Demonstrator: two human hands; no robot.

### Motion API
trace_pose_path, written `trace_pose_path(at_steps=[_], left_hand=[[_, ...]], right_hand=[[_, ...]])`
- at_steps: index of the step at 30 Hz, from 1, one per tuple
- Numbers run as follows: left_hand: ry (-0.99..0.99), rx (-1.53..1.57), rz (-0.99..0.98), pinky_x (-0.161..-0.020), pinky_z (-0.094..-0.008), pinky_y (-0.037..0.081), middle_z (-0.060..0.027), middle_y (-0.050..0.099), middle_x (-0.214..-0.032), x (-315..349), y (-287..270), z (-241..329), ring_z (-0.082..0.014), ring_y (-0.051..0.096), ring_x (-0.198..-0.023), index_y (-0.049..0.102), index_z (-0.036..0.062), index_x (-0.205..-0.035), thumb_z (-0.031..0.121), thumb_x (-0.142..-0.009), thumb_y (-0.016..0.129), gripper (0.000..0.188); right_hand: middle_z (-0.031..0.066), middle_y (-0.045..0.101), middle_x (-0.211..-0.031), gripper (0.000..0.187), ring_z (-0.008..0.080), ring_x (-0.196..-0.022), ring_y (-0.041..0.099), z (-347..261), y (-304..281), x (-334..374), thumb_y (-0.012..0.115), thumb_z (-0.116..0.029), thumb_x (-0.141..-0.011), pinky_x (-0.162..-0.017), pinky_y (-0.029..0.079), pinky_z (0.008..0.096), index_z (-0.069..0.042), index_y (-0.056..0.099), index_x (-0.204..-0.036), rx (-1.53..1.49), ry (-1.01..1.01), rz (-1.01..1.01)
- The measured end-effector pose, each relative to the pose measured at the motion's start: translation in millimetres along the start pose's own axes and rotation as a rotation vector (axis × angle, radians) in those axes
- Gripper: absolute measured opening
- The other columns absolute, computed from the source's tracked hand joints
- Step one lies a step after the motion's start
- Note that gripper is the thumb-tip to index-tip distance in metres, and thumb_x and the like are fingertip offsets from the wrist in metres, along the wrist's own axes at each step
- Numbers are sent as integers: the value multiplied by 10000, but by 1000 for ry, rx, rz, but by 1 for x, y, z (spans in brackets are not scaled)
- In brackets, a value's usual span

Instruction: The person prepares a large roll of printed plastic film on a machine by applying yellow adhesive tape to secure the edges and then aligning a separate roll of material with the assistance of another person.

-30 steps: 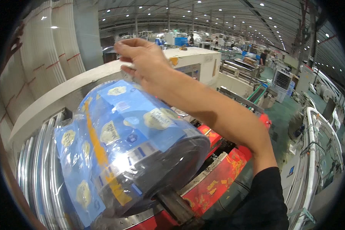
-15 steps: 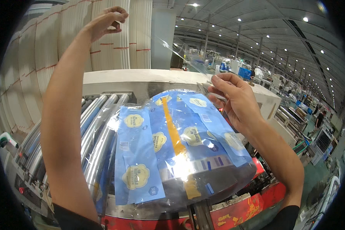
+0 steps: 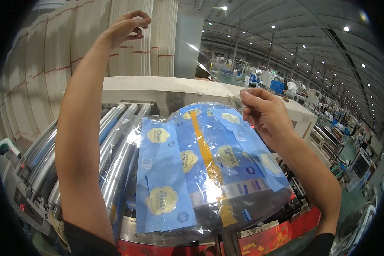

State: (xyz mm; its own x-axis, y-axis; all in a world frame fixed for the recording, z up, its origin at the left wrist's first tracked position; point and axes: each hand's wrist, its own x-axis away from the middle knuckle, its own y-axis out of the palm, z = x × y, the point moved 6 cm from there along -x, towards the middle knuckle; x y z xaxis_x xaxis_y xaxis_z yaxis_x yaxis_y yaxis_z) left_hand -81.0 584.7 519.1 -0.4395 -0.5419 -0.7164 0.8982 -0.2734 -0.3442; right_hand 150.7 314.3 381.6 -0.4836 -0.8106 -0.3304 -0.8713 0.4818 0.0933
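My left hand (image 3: 129, 30) is raised high at the upper left, its fingers pinched on one end of a thin strip of clear film (image 3: 204, 68). The strip slants down, taut and shiny, to my right hand (image 3: 269, 113), which pinches its other end between thumb and curled fingers. Below my hands lies a large roll of blue printed film (image 3: 232, 170) under clear plastic. A yellow tape band (image 3: 207, 160) runs down its face. Blue printed film pieces lie at its sides, a left piece (image 3: 162, 160) and a right piece (image 3: 245, 138).
Shiny metal rollers (image 3: 119, 158) stand to the left of the film roll. Behind it runs a pale machine beam (image 3: 166, 84), backed by tall stacks of cream sheets (image 3: 89, 47). A red machine base (image 3: 281, 237) shows in front. Machines and people are far off to the right.
The view has shifted slightly, so the scene sits farther right. My right hand's fingers have curled in more tightly on the film strip. My left hand stays raised and pinched.
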Motion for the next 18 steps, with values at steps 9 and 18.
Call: trace_pose_path(at_steps=[9, 18], left_hand=[[47, 42, 19, -843, -279, 468, 55, 495, -774, -2, -3, 8, -67, 479, -659, 562, 171, -881, 384, -821, 673, 247], [241, 35, 66, -817, -278, 447, 71, 501, -756, -13, -18, 43, -64, 480, -682, 570, 189, -895, 390, -821, 677, 239]], right_hand=[[23, 598, -829, 219, 85, -723, 590, 0, 0, -2, 662, -95, -833, -694, 514, 194, -20, 594, -1027, -4, -4, 13], [87, 623, -840, 334, 118, -747, 611, -19, -16, -15, 687, -158, -832, -691, 507, 223, 55, 575, -1063, 104, -172, 56]])
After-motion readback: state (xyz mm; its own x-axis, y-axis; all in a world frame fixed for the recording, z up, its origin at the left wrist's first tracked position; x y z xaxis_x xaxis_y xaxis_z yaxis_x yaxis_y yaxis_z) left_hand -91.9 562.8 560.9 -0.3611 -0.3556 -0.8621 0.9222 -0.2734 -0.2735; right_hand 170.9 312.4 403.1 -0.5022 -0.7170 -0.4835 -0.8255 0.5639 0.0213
